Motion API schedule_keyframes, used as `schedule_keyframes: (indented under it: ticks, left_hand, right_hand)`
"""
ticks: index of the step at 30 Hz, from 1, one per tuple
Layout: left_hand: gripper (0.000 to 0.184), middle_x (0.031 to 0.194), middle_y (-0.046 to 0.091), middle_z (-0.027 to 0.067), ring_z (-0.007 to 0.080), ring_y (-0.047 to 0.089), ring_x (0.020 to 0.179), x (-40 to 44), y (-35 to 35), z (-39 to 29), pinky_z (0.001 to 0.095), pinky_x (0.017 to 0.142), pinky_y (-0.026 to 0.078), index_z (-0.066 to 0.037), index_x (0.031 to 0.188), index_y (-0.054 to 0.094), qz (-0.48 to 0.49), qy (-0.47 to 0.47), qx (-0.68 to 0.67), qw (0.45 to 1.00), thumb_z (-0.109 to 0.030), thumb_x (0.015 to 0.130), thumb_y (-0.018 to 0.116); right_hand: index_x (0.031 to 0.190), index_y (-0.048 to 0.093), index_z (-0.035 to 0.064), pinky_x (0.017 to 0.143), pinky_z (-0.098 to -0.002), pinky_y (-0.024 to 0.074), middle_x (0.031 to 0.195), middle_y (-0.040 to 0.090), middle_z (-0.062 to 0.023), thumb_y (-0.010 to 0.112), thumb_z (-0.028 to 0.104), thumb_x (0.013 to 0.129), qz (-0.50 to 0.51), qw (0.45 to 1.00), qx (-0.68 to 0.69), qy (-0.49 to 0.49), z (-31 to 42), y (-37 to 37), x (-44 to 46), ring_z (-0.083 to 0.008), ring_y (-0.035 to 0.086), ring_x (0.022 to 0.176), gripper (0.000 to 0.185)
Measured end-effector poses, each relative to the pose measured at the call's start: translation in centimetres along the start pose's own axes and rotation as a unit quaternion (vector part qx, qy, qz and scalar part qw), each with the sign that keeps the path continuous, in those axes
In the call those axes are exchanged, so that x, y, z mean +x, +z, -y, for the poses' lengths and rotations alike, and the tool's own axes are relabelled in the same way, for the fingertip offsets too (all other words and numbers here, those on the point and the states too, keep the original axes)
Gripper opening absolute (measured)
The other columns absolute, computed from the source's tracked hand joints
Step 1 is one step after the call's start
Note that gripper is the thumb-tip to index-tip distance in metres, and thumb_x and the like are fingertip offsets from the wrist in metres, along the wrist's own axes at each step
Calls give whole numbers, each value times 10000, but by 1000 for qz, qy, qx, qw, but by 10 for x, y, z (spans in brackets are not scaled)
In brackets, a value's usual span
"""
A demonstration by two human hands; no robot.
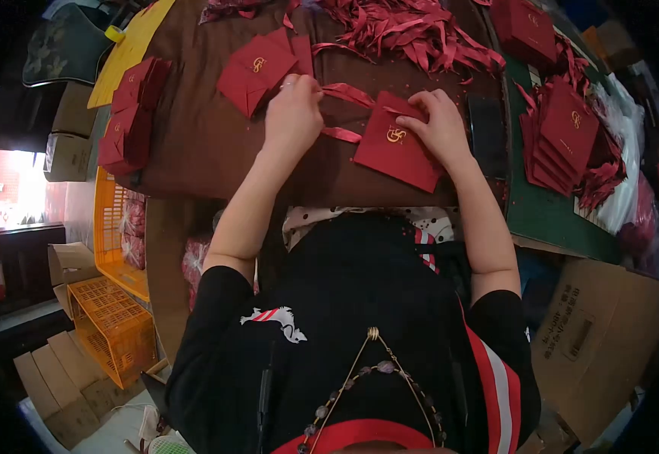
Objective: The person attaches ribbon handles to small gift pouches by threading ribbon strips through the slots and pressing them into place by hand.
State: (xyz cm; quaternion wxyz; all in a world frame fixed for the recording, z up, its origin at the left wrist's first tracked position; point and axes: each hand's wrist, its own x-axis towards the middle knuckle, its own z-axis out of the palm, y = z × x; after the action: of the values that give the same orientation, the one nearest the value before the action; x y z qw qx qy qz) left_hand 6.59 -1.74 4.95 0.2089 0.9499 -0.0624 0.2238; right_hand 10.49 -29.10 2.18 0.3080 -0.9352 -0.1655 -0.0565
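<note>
A small dark-red paper gift bag (395,151) with a gold logo lies tilted on the brown cloth. My right hand (441,129) is closed on its upper right edge, thumb on the front and the fingers behind. From the bag a red ribbon (348,94) runs left in a loop towards my left hand (293,113). That hand is closed in a pinch at the ribbon's left end; its fingertips are partly hidden. Just beyond my left hand, several flat red bags (256,69) with gold logos overlap.
A heap of loose red ribbons (420,34) covers the table's far side. Finished-looking red bags (568,132) are stacked at right, near a dark phone-like slab (487,127). More red bags (126,140) stand at the left edge. Below left are orange crates (113,329); cardboard (598,340) stands right.
</note>
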Motion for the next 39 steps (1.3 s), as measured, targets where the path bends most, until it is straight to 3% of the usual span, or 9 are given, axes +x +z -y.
schedule_keyframes:
  ticks: [4, 6, 11, 15, 19, 22, 25, 32, 39]
  left_hand:
    - [179, 1064, 590, 171, 377, 636, 912, -11, -15, 8, 481, 740, 535, -71, 1065, 585, -60, -56, 34, 996, -126, 911, 659]
    - [372, 1096, 563, 218, 397, 603, 946, -22, -9, -11, 482, 757, 519, -113, 1237, 563, -110, -24, 103, 988, -154, 892, 693]
    - [501, 1083, 586, 132, 338, 614, 951, -63, 9, -61, 430, 798, 520, -100, 1197, 631, 66, 23, -43, 997, -412, 842, 795]
    - [573, 1035, 605, 113, 308, 632, 950, -65, 28, -53, 415, 803, 524, -82, 1175, 622, 89, -7, -48, 995, -479, 805, 804]
    - [587, 1008, 611, 107, 299, 634, 935, -66, 37, -54, 412, 804, 522, -68, 1170, 616, 90, -38, -48, 994, -475, 795, 811]
    - [535, 989, 602, 112, 303, 630, 923, -68, 39, -54, 411, 801, 514, -58, 1113, 602, 70, -34, -66, 995, -404, 782, 840]
    - [501, 1079, 575, 143, 349, 605, 975, -66, 41, -50, 441, 778, 516, -79, 1099, 568, 79, -39, -124, 988, -371, 788, 831]
    - [426, 948, 605, 115, 315, 630, 880, -63, 34, -56, 433, 742, 502, -79, 1003, 573, 89, -67, -156, 981, -303, 764, 846]
    - [379, 857, 618, 93, 292, 645, 820, -63, 31, -55, 419, 713, 506, -66, 959, 597, 90, -87, -178, 976, -282, 765, 841]
  right_hand:
    - [1076, 682, 66, 903, -448, 506, 1039, 608, -142, 857, 380, 754, 7, 1000, -4, 1, -2, 0, 2, -345, 618, 1013, 483]
    - [1073, 682, 65, 882, -444, 519, 1038, 610, -138, 864, 386, 747, 23, 999, -6, 24, 1, -3, 6, -336, 628, 1003, 492]
    - [1213, 676, 83, 942, -414, 519, 1200, 614, -142, 799, 305, 839, 14, 989, 144, -13, 15, -41, -6, -333, 628, 1089, 452]
    - [1147, 694, 94, 916, -417, 528, 1166, 640, -72, 726, 86, 839, 60, 984, -9, -166, 22, -85, -31, -314, 627, 1110, 309]
    - [1049, 706, 87, 860, -396, 542, 1154, 646, -65, 732, 79, 823, 178, 962, -36, -205, 8, -73, -49, -298, 654, 1046, 228]
    - [1006, 698, 90, 822, -386, 548, 1100, 664, -64, 723, 101, 843, 152, 965, -43, -208, 7, -65, -51, -292, 671, 1001, 165]
    - [935, 686, 97, 764, -372, 544, 944, 692, -60, 713, 154, 874, 87, 984, 88, -126, 31, -53, -51, -277, 684, 894, 88]
    - [941, 720, 98, 742, -355, 531, 908, 672, -48, 733, 161, 863, -14, 979, 33, -200, 50, -10, -39, -245, 658, 887, 102]
    - [950, 695, 70, 800, -423, 510, 915, 651, -77, 717, 91, 842, -59, 980, 70, -176, 48, 13, -38, -315, 614, 892, 113]
